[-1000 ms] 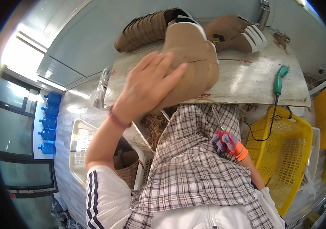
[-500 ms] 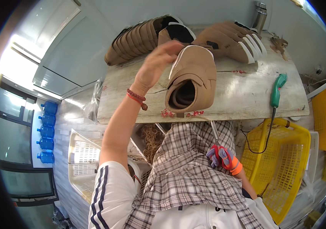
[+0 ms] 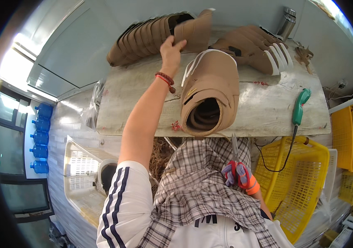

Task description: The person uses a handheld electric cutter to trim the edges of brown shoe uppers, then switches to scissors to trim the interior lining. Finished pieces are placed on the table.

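Observation:
My left hand reaches across the wooden table to its far edge. It grips the end tan shoe upper of a long row of uppers standing on edge. Nearer to me lies a nested stack of tan uppers with white edging, its opening facing me. My right hand stays low at my lap over the checked cloth and holds scissors with red and blue handles, blades pointing toward the table.
A second row of tan uppers lies at the far right beside a metal flask. A green corded tool rests on the table's right end. Yellow baskets stand at the right, a white crate at the left, and blue water bottles beyond it.
My left hand let go of the near stack of uppers, which now lies on the table, and moved away to the far row, closing on its end piece.

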`<state>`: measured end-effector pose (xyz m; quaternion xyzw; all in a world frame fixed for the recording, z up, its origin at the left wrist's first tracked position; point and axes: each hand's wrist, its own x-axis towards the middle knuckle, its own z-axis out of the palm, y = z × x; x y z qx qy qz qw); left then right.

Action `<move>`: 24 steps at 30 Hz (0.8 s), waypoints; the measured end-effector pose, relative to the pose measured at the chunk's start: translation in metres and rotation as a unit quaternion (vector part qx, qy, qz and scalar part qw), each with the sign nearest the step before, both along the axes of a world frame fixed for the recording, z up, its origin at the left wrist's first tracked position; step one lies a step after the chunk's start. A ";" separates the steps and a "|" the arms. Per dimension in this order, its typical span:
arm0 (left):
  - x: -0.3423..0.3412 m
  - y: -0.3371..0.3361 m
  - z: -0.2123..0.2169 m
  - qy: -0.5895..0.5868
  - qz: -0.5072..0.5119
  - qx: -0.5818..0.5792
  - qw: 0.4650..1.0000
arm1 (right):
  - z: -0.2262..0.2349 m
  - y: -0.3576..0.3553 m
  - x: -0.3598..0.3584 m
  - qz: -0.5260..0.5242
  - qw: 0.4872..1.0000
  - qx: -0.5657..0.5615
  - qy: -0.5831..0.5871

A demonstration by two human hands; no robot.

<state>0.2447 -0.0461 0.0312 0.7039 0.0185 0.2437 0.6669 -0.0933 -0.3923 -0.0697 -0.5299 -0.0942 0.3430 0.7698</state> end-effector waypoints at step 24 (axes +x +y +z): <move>-0.466 0.099 0.057 0.136 0.143 -0.505 0.840 | 0.022 0.008 -0.016 -0.006 0.966 -0.234 -0.113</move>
